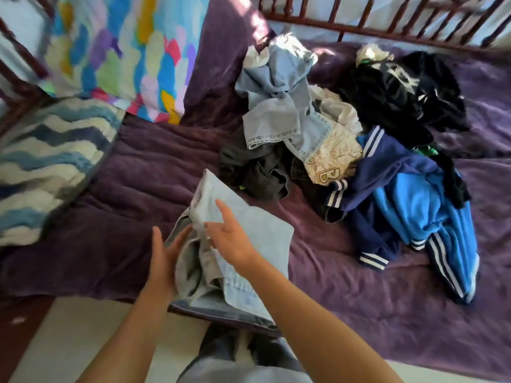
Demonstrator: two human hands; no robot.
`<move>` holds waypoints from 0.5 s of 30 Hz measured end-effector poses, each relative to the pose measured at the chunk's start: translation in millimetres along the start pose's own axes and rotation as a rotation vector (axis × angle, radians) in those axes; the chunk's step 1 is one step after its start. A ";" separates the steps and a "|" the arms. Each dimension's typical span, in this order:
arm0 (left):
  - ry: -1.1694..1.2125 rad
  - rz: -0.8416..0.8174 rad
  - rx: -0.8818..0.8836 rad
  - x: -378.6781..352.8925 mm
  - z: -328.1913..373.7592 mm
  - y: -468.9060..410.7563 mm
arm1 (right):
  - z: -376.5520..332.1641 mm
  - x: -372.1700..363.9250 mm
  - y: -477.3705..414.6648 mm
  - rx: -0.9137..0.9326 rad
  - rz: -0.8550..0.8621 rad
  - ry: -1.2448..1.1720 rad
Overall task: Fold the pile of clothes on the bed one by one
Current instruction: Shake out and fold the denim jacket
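The left hand (166,261) is pressing flat against the side of the folded light blue denim garment (265,239). The right hand (231,239) is resting on top, fingers straight. The garment is lying at the edge of the purple bed (138,189), pointing away from the person. The pile of mixed unfolded clothes (331,139) is sitting farther off, nearer the right hand.

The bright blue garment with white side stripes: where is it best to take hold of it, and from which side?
Probably take the bright blue garment by its striped near end, coming from the near bed edge. That end lies free on the purple blanket; a black garment overlaps its far part.
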State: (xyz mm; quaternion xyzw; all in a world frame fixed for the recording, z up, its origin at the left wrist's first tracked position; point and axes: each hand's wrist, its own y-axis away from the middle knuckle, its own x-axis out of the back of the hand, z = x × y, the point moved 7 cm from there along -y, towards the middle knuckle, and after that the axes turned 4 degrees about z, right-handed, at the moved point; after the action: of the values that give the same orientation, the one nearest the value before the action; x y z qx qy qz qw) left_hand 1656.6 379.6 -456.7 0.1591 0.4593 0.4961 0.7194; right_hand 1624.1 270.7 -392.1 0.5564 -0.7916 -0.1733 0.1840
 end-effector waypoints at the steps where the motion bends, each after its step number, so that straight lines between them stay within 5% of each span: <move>1: -0.003 -0.007 0.015 12.3 8.3 0.1 | 10.5 -17.8 -1.7 -0.048 -0.057 0.000; 4: -0.276 0.020 0.050 43.0 17.4 -7.5 | 53.0 -27.7 2.5 -0.083 -0.039 0.301; 9: -0.992 0.290 -0.202 55.9 25.0 -19.1 | 100.9 5.9 46.9 0.215 0.211 1.026; 13: -1.113 0.417 -0.312 56.5 23.9 -4.1 | 138.7 2.7 68.1 0.137 0.058 1.333; 15: -1.587 0.513 -0.561 46.4 34.0 17.5 | 158.8 1.4 68.2 0.008 -0.008 1.358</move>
State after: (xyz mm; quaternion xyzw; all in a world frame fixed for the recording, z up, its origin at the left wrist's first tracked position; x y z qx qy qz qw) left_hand 1678.4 435.2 -450.1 0.3725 -0.3649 0.4804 0.7052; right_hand 1491.1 302.3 -497.8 0.5455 -0.4988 0.2167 0.6377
